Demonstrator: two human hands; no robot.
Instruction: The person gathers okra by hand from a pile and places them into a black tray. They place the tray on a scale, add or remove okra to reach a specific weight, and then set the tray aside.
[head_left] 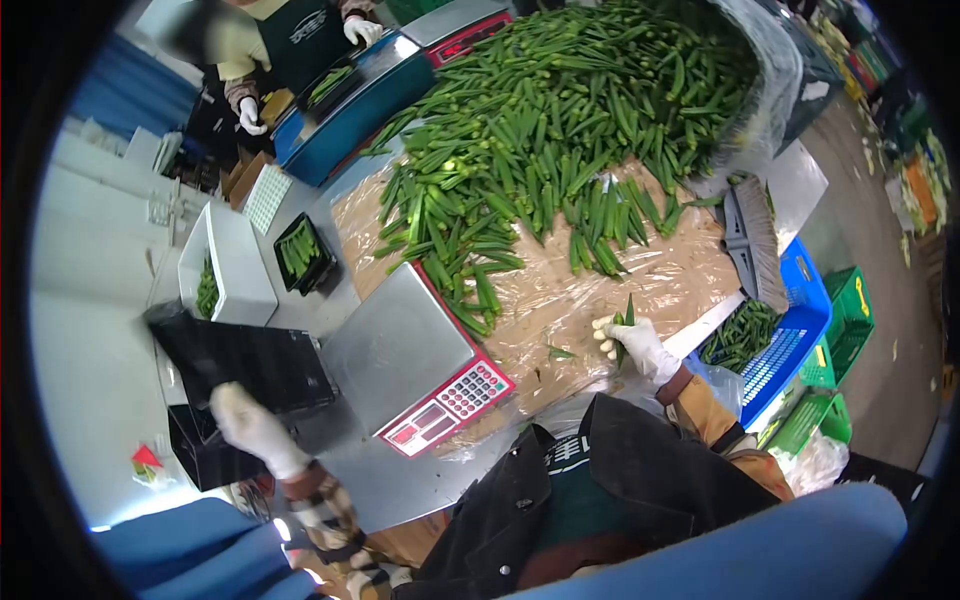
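My right hand (642, 346), in a white glove, is closed around okra pods (624, 322) above the plastic-covered table. My left hand (245, 428), also gloved and blurred by motion, is at the edge of a black tray (180, 340); the tray is smeared too, and the fingers appear closed on it. More black trays (270, 365) lie beside and under it. To the right of these is a scale (400, 345) with a bare metal plate and a red keypad rim. A large heap of okra (560, 120) spreads across the far part of the table.
A filled black tray (300, 255) and a white bin (235, 270) stand at the left. On the right are a grey brush (755, 240) and a blue basket (800, 320) with okra. Across the table, a person in white gloves (360, 30) works near another scale (465, 38).
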